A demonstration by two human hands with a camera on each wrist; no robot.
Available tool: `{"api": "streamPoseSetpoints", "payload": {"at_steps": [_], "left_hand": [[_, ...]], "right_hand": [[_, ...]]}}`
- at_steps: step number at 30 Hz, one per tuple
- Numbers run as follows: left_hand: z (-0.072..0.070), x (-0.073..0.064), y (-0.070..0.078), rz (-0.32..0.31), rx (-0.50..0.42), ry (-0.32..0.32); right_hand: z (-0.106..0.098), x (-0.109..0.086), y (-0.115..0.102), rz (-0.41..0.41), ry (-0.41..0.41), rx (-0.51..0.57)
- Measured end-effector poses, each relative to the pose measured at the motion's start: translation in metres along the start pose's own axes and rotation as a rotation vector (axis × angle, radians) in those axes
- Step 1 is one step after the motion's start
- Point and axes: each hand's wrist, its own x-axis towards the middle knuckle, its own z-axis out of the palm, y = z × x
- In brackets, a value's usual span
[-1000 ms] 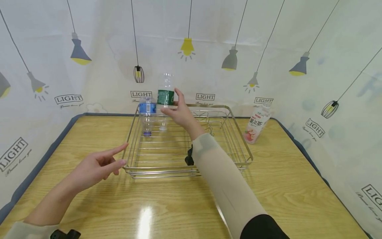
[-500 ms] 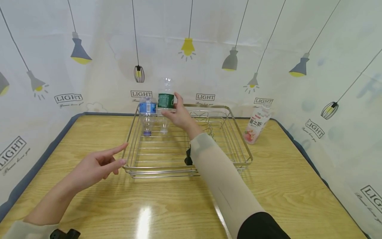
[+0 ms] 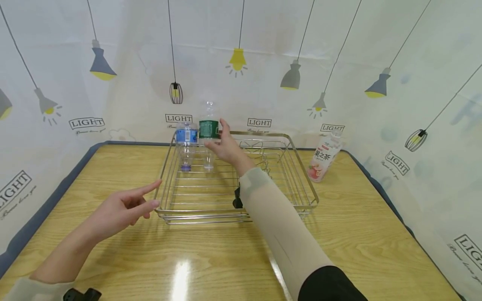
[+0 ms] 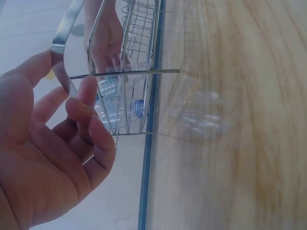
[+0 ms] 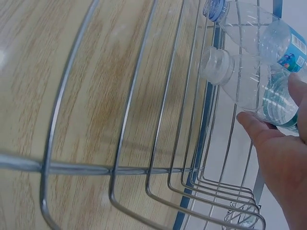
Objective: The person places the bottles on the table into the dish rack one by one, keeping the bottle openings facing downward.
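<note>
Gripped neck-down by the right hand [image 3: 227, 149], the green-labelled bottle [image 3: 208, 128] may topple if released; the spread left hand [image 3: 118, 212] touches the left edge of the basket [image 3: 263, 134].

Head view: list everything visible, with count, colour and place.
Table: one, yellowish wood, below
Wire basket: one, silver, on the table
Blue-label bottle: one, clear, neck down, basket's back left
Green-label bottle: one, clear, neck down beside it
Peach-print bottle: one, pink and white, right of basket
Backdrop: one, white, behind
Printed lamps: nine, mixed colours, across backdrop
LIGHT prints: several, black, across backdrop
Wrist devices: two, black, one per wrist
Sleeves: two, cream, on forearms
Left grip: one, bare, at basket's left rim
Right grip: one, bare, around green-label bottle
</note>
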Motion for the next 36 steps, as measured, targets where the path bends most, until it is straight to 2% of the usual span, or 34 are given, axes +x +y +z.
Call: {"api": "streamPoseSetpoints", "payload": {"at_steps": [9,15,24,36], "left_hand": [[0.0010,0.0000,-0.0009,0.021,-0.005,0.002],[0.0012,0.0002,-0.0021,0.016,-0.001,0.003],[0.0006,-0.0001,-0.0024,0.010,-0.006,0.004],[0.0010,-0.0002,-0.0023,0.009,0.003,0.008]], "right_hand": [[-0.0020,-0.0030,-0.0002,0.043,-0.002,-0.011],[-0.0025,-0.0019,-0.0008,0.054,0.008,0.060],[-0.0039,-0.0003,-0.0018,0.077,-0.046,0.092],[-0.0028,-0.0013,-0.0027,0.078,-0.067,0.043]]}}
